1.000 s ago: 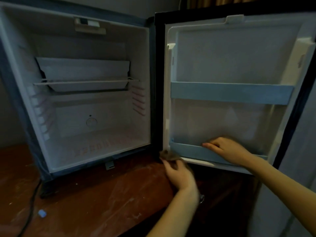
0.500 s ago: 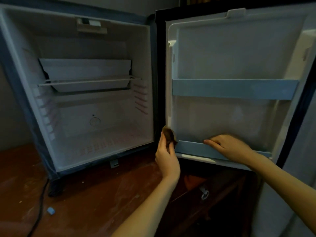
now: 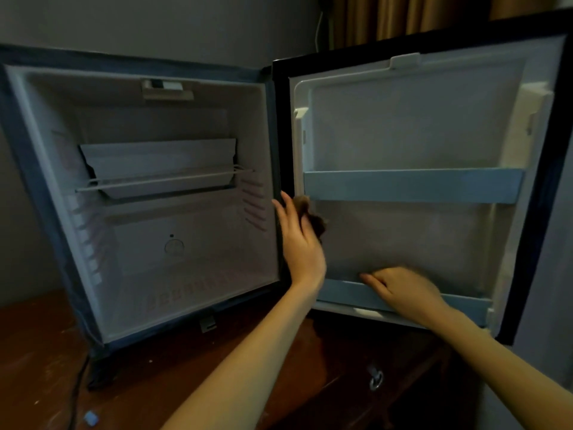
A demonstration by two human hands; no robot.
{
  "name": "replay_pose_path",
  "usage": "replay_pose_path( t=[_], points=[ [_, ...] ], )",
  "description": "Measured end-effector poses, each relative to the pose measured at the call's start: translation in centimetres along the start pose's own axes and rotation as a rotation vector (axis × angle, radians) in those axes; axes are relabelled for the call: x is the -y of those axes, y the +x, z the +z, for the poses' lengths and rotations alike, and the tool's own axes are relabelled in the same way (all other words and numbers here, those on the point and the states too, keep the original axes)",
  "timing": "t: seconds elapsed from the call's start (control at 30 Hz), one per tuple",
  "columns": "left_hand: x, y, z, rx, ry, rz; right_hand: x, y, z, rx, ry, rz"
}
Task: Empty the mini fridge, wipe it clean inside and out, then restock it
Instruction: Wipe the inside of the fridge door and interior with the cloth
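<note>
Fridge: the boxy, dark-cased mini fridge (image 3: 46,181) with a white plastic lining fills the left half of the frame, standing open on a reddish-brown wooden top (image 3: 46,352); nothing is stored in it, so emptying looks done and wiping is the step in hand
Door: the white-lined fridge door (image 3: 403,125) with a black edge is swung wide across the right half, liner facing the camera so it can be reached
Cloth: a small, crumpled dark brown cloth (image 3: 314,217) sits at frame centre against the hinge-side edge of the door liner, just below the upper pale blue plastic door rail (image 3: 412,184)
Left hand: the left hand (image 3: 299,243) points up, its long fingers straight and close together; the cloth bunches out from its palm side, apparently pinched by the thumb, though the thumb itself is not clear
Right hand: the right hand (image 3: 400,290), lower centre-right, rests on the lower pale blue plastic door rail (image 3: 465,304) with fingers stretched out and slightly spread, gripping nothing; judged as bracing the door so it does not swing under the wiping
Interior: a thin white wire shelf (image 3: 155,181) crosses the cavity in the upper left
Elsewhere: a black power cable (image 3: 77,392) and a small pale blue object (image 3: 91,418) lie at lower left
Left to do: the rest of the door, the outside, then restocking
</note>
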State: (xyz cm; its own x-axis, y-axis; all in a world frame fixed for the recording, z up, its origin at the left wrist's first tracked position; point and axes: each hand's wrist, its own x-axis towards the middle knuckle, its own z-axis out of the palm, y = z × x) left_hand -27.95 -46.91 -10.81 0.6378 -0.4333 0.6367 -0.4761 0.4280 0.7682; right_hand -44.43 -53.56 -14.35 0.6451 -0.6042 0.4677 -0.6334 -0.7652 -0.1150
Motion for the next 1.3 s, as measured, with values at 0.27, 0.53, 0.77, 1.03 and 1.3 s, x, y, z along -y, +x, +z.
replay_pose_path(
  t=[0.27, 0.53, 0.77, 1.03, 1.3],
  points=[
    [-0.7, -2.4, -3.4, -0.093, -0.174, -0.036, 5.2, -0.3, -1.8, -0.432, 0.717, 0.108],
    [-2.0, -5.5, -6.5, 0.326, 0.061, 0.420, 10.7, 1.2, -2.2, -0.392, 1.423, 0.273],
    [0.1, -0.5, -6.9, 0.266, -0.457, -0.390, 13.2, 5.6, 0.7, -0.783, 1.180, 0.371],
    [1.0, -0.4, -5.9, 0.378, -0.634, -0.491, 15.1, 2.5, 5.6, -0.467, 0.755, 0.331],
    [0.3, -0.3, -7.7, 0.448, -0.517, -0.483, 16.3, 6.1, 4.7, -0.662, 0.750, 0.238]
  ],
)
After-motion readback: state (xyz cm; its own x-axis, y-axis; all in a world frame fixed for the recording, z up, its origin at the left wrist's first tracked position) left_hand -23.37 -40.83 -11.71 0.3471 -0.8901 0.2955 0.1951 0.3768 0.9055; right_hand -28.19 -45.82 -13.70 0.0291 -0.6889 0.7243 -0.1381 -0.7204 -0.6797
